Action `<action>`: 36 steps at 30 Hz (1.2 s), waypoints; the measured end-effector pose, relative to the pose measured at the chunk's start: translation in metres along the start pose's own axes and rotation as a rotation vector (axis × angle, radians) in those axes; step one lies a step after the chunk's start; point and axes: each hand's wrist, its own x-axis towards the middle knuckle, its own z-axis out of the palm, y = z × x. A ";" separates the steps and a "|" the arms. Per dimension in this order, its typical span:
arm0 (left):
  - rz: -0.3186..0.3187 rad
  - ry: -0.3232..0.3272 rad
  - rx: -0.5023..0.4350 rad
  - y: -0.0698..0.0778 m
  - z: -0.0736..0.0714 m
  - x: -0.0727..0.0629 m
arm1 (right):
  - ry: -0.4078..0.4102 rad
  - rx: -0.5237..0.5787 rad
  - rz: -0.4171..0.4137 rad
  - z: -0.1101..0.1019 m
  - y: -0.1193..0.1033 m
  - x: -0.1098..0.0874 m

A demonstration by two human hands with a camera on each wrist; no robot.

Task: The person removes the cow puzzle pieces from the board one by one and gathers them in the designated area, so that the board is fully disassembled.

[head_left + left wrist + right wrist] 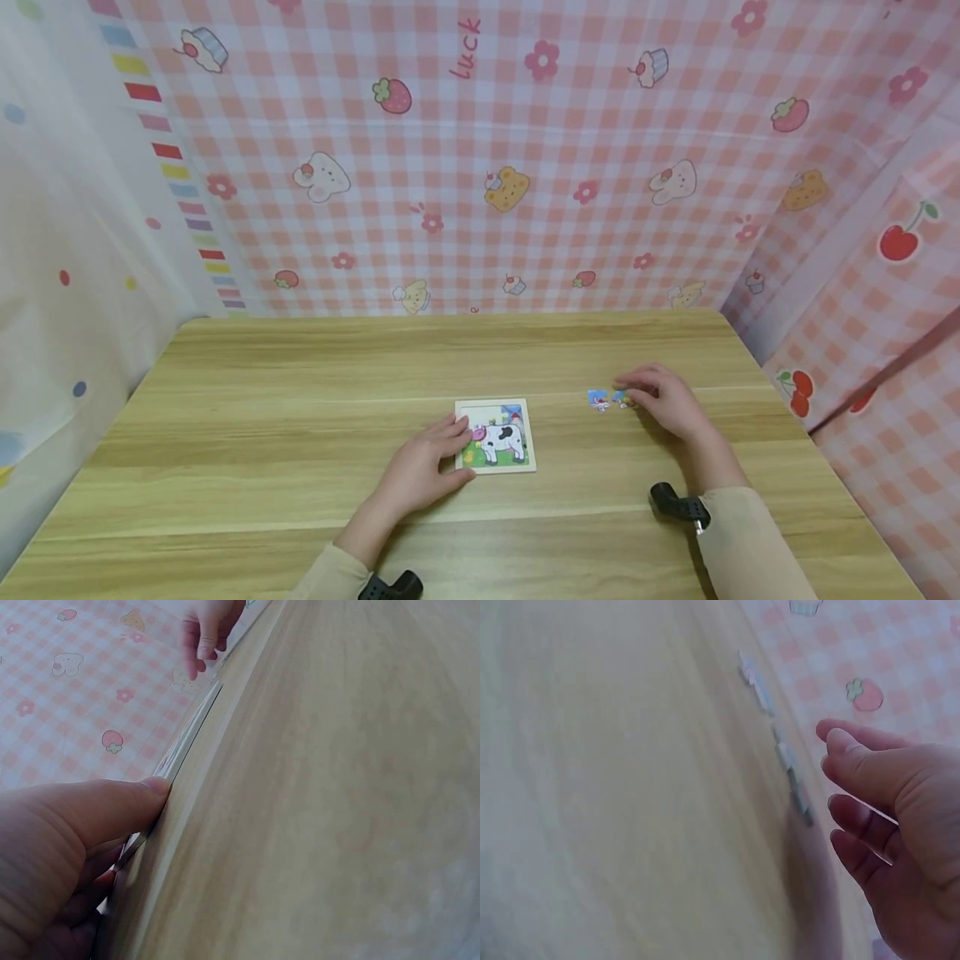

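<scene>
Table [262, 425] under everything. Left hand [422, 471] holds framed cow puzzle [506, 443] by its left side, mid-table, thumb at near-left corner. Right hand [669, 406] empty, fingers loosely bent, thumb-index gap narrow, just beside two small pieces [597, 400] right of the puzzle.

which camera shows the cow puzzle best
The head view: it looks down on the cow puzzle, so most of its picture and pale frame show beside the left hand. The left wrist view catches it only nearly edge-on, partly hidden by that hand; the right wrist view doesn't show it.
</scene>
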 end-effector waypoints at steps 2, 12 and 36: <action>-0.003 -0.001 -0.004 0.000 0.000 0.000 | 0.013 -0.001 -0.028 0.000 -0.005 0.001; -0.004 -0.004 0.010 0.001 -0.001 0.000 | -0.040 0.034 -0.120 0.018 -0.035 0.009; -0.003 -0.002 0.005 0.001 -0.001 0.000 | -0.197 0.044 -0.297 0.066 -0.079 0.025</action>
